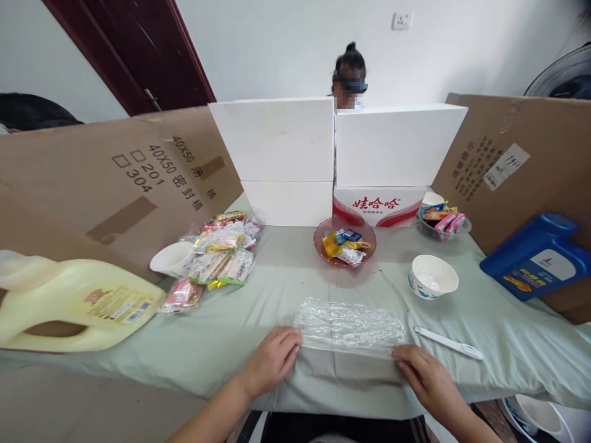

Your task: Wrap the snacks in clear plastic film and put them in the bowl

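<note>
My left hand [272, 360] and right hand [427, 375] each pinch one near corner of a single clear bag [349, 326], fingers closed on its edge, lying flat at the table's front edge. I count two white bowls [433, 276], one red dish [344, 243] of snacks, one clear dish [444, 221] of snacks, one heap of packets [220, 255], one white tool [449, 343], one yellow jug [74, 304] and one blue jug [538, 255]. A pale green cloth [277, 289] covers the table; cardboard sheets [115, 178] and white boxes [277, 138] wall it in, a person sitting behind them.
</note>
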### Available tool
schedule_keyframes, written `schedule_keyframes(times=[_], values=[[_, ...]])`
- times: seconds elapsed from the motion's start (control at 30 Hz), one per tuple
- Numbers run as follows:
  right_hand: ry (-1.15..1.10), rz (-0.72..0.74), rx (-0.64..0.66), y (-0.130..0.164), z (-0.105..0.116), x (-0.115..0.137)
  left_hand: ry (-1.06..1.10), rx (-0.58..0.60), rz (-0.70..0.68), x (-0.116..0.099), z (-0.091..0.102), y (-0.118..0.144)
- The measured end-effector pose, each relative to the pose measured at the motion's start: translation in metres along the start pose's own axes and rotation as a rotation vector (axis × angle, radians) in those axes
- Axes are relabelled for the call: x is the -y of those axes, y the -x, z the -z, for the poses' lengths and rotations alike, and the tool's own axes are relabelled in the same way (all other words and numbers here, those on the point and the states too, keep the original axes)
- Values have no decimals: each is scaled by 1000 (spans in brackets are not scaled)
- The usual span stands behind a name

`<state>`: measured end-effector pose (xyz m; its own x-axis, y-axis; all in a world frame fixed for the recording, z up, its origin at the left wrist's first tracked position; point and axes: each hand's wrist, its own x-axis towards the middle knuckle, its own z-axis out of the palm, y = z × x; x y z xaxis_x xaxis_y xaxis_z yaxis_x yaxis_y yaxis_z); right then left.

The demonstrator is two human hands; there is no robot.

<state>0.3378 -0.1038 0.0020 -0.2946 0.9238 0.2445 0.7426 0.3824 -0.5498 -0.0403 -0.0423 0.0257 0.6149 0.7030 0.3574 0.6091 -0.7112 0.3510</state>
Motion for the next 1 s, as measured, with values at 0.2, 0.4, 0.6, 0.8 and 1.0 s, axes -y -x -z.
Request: schedule_keyframes(times=[0.2,0.4,0.6,0.8,1.0], values=[[95,-334,-107,-35,-12,-5,-146,53,319,10,-20,-34],[439,-428,-22,-55,-25,-1,-342,140,447,14,-41,-59],[571,-313,-146,-48,-26,-6,-413,131,486,11,-35,-64],[537,54,-285,-69,-28,28,-410,-63,422,-31,-34,-80],[431,233,144,-80,-59,41,-328,104,285,-44,-76,-67]])
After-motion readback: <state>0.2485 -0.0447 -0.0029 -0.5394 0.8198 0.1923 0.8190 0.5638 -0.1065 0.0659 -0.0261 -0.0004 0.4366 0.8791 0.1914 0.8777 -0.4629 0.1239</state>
